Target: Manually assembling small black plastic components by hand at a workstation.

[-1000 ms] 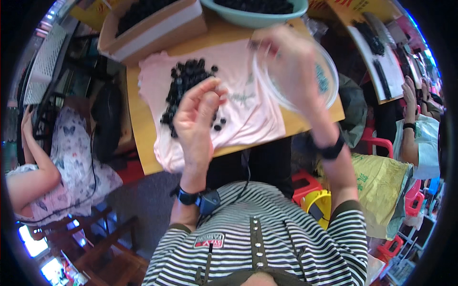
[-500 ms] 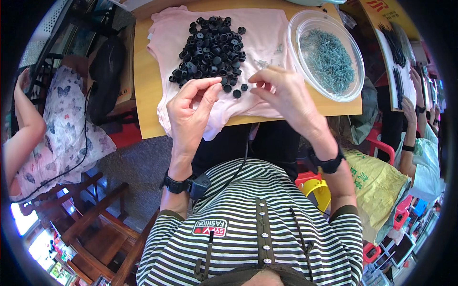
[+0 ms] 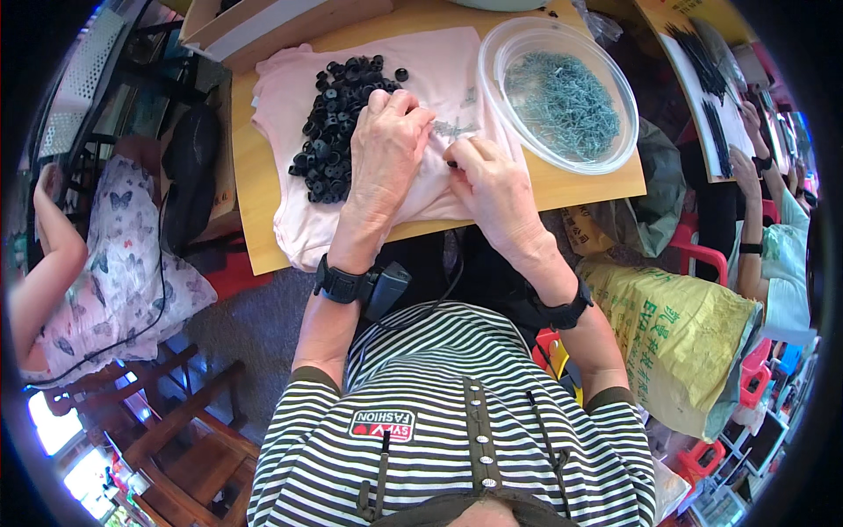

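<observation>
On a pale pink cloth lies a heap of small black round plastic caps. My left hand is over the right side of that heap, its fingers bent together and pointing toward a few loose screws on the cloth. Whatever those fingertips hold, if anything, is hidden. Close beside it on the right, my right hand pinches a small black cap, mostly covered by the fingers. One cap sits apart at the heap's far edge.
A clear round plastic tub of grey screws stands on the wooden table at the right. An open cardboard box is at the back left. A yellow sack lies right of me. Other people sit on both sides.
My left hand has moved forward and right, over the heap's edge toward the loose screws. My right hand has come lower, next to it. The view has shifted, so the table appears farther left.
</observation>
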The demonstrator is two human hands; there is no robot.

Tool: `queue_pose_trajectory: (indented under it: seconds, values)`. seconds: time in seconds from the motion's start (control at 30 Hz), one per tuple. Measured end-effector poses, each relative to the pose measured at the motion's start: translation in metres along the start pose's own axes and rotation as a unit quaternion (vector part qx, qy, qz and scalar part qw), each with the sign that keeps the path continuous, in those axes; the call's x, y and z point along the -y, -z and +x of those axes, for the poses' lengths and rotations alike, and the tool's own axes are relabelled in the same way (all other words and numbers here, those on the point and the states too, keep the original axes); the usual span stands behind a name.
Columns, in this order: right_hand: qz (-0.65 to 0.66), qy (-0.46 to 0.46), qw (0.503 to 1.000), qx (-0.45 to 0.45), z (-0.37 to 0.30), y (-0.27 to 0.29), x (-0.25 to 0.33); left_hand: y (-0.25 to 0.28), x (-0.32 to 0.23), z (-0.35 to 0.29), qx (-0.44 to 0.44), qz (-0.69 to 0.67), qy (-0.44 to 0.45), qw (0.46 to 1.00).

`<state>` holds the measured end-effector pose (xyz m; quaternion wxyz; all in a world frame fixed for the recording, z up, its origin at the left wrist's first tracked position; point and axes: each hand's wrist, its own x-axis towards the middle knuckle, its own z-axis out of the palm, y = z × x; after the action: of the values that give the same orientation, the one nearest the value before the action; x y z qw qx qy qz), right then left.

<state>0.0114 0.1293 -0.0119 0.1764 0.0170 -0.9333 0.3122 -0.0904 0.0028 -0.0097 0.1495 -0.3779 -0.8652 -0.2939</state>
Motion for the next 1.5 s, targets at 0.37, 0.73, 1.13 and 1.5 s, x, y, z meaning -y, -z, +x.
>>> queue_pose_trajectory:
  seconds: [0.37, 0.73, 1.13, 1.5]
  values:
    - [-0.029, 0.048, 0.998, 0.013, -0.014, 0.008, -0.003, -0.002, -0.003, 0.006, 0.013, 0.000, -0.014, 1.000]
    - [0.005, 0.037, 0.999, 0.034, -0.016, 0.006, -0.003, -0.005, -0.005, 0.012, 0.051, 0.052, -0.007, 0.997]
    - [0.032, 0.014, 0.999, 0.010, -0.015, 0.004, -0.006, 0.010, -0.007, -0.003, 0.048, -0.096, 0.027, 0.994]
    - [0.581, -0.270, 0.767, 0.003, -0.011, 0.028, -0.009, 0.028, -0.025, -0.025, 0.101, -0.500, 0.236, 0.827]
